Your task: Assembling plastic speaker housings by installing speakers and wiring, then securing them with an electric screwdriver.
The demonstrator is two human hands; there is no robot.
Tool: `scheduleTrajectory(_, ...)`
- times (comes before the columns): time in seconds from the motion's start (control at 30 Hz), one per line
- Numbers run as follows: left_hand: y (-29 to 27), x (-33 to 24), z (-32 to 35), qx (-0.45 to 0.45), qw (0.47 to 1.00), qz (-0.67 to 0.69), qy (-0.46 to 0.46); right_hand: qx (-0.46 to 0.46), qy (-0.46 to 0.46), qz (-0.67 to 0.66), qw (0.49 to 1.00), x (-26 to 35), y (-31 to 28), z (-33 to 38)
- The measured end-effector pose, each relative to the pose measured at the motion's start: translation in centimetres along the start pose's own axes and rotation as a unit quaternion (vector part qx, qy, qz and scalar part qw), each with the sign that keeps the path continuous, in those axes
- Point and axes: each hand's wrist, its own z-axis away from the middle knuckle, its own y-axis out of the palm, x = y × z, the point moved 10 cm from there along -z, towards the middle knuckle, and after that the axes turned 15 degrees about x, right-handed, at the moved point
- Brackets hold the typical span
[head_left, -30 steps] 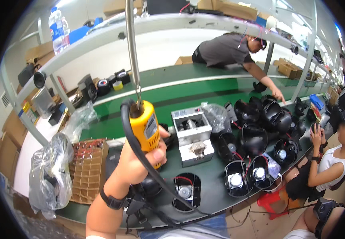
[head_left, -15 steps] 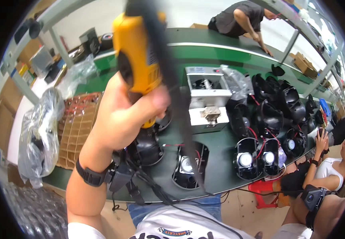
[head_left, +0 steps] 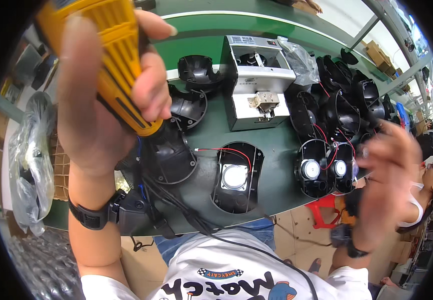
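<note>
Closest to the person, the near edge of the green tabletop (head_left: 271, 135) runs just above the white shirt, with a black cable trailing over it toward the lap. A black speaker housing (head_left: 236, 177) lies open right at that edge, its round silver driver facing up and a red wire looping along its rim. There is a little bare green between it and the grey metal machine (head_left: 256, 90) farther back. Otherwise the surface is crowded: black shells sit to the left, and wired speaker units (head_left: 321, 167) pack the right side.

The left hand (head_left: 96, 95) is raised above the left shells, fingers clenched around a yellow electric screwdriver (head_left: 114, 65), whose black nose points down at a black shell (head_left: 169, 157) beneath it. The right hand (head_left: 389, 175) hangs over the right-hand units, blurred; its fingers look spread, but I cannot tell whether it holds anything.

Beyond the machine, a crumpled clear bag (head_left: 301, 60) lies on the tabletop.
</note>
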Motion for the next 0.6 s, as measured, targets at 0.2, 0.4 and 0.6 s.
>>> scheduleTrajectory(0.2, -1.2, -0.8, -1.0, -0.035, 0.993, 0.092, 0.064, 0.336, 0.289, -0.044, 0.895, -15.0, 15.5, 1.4)
scheduleTrajectory(0.4, -2.2, -1.7, 1.0, -0.028, 0.988, 0.111, 0.101, 0.379, 0.308, -0.138, 0.862, -16.1, 19.9, 5.1)
scheduleTrajectory(0.6, -4.7, -5.0, 7.1, -0.092, 0.985, 0.094, 0.108, 0.268, 0.320, -0.230, 0.879, -14.3, 19.1, 7.5)
